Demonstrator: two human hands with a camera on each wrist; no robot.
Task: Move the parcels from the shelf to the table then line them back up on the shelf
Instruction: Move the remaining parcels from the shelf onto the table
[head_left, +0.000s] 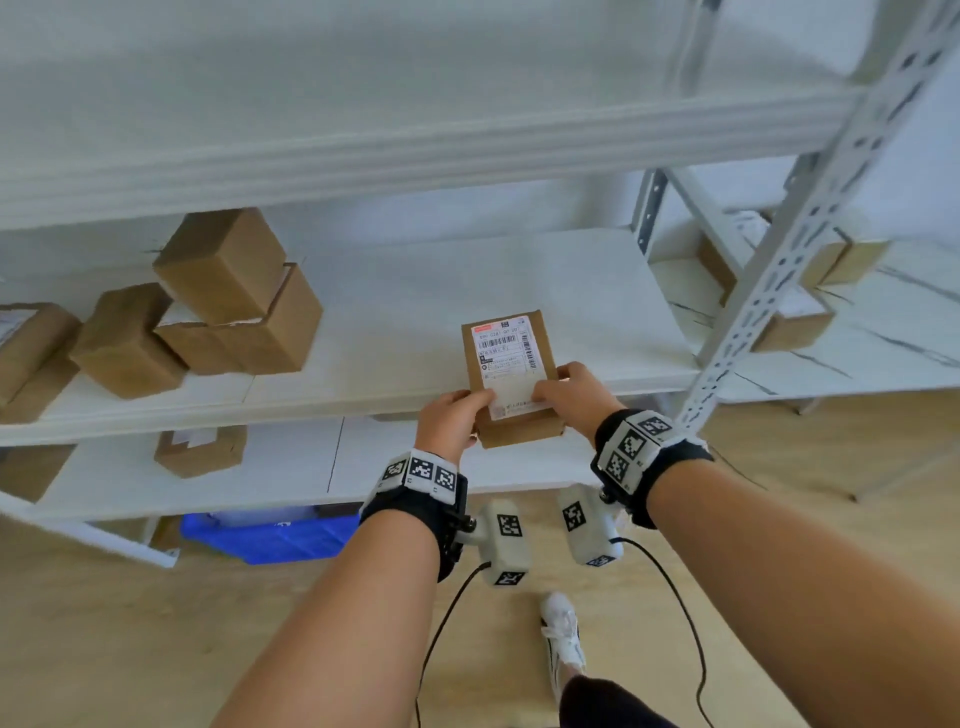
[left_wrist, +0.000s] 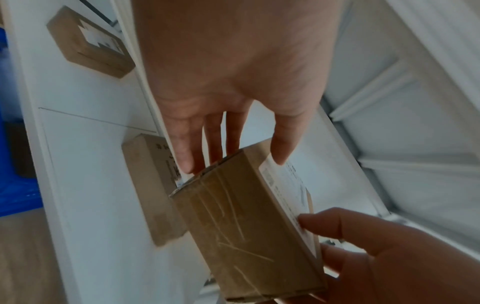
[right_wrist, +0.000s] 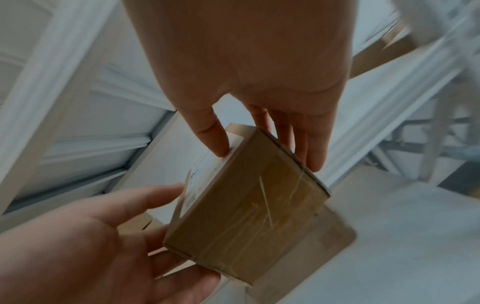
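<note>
A flat brown parcel (head_left: 511, 364) with a white shipping label on top lies lengthwise across the front edge of the middle shelf (head_left: 405, 291), its near end sticking out past the edge. My left hand (head_left: 457, 415) pinches its near left corner, thumb on the label and fingers along the side. My right hand (head_left: 566, 387) pinches the near right corner the same way. The left wrist view shows the parcel's taped end (left_wrist: 241, 226) between both hands. In the right wrist view the parcel (right_wrist: 246, 216) sits between thumb and fingers.
Several brown parcels (head_left: 234, 296) are piled at the left of the middle shelf. One parcel (head_left: 200, 449) lies on the lower shelf, with a blue bin (head_left: 270, 535) below. A perforated upright (head_left: 779, 260) stands at the right; beyond it a white table (head_left: 883, 338) carries more parcels (head_left: 795, 322).
</note>
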